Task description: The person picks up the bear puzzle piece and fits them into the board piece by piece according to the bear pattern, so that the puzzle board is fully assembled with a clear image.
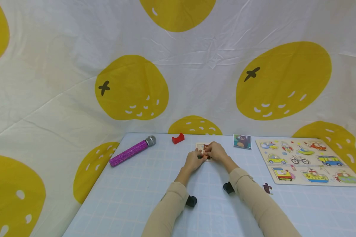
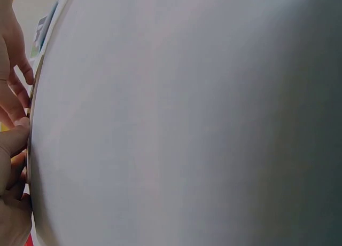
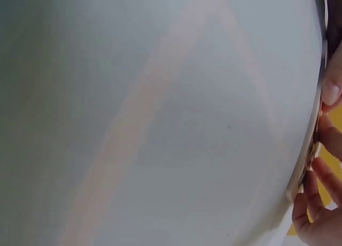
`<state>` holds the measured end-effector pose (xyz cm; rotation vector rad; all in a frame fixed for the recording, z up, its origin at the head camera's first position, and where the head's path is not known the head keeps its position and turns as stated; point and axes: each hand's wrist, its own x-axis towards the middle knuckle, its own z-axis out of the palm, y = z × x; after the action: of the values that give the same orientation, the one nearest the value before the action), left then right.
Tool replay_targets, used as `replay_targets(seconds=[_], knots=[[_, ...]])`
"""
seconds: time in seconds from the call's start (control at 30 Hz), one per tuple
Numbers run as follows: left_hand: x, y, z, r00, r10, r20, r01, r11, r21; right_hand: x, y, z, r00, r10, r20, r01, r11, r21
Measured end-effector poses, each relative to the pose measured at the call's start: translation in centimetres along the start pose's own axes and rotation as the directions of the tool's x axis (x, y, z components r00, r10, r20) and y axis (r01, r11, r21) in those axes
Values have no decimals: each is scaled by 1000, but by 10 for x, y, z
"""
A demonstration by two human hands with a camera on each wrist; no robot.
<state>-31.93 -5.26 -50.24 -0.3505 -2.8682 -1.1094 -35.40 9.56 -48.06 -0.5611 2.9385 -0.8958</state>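
A small jigsaw puzzle board (image 1: 199, 145) with a pale border lies near the back of the table, largely hidden by both hands. My left hand (image 1: 193, 160) holds its left side, thumb toward me, with several fingertips at the rim. Over its right part bends my right hand (image 1: 216, 151), thumb and fingers together at a brown puzzle piece that they mostly cover. The right wrist view shows the board's thin edge (image 3: 305, 166) with fingertips of both hands on it. In the left wrist view, the left hand (image 2: 12, 203) is below the right hand (image 2: 12, 59).
A loose brown puzzle piece (image 1: 267, 188) lies right of my right forearm. Behind it are a bear picture card (image 1: 242, 141) and a vehicle peg puzzle (image 1: 293, 159). A glittery purple microphone (image 1: 130, 152) and a red tape-dispenser-like holder (image 1: 178, 138) are at the back left.
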Motion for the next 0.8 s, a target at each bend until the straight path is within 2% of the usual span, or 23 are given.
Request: replay_targets(seconds=[0.13,0.33,0.43,0.57,0.67,0.8], knots=[[1,1,0,1000,-2,0,2,1000,3,0,-1,0,999,11,-30,-11,1000,3],[1,1,1,1000,-12,9,12,1000,-3,-2,1,-1,999,-49,-5,49,997,-53],[0,1,0,1000,-17,12,17,1000,-6,-4,2,0,998,-64,0,64,998,-27],[-1,1,-1,1000,-26,12,26,999,-20,-4,3,0,992,-126,15,126,992,-25],[-1,0,0,999,-29,14,30,999,-17,-4,2,0,989,-145,24,146,988,-50],[-1,0,0,1000,-20,10,21,1000,-22,-5,0,-1,991,-130,29,133,985,-115]])
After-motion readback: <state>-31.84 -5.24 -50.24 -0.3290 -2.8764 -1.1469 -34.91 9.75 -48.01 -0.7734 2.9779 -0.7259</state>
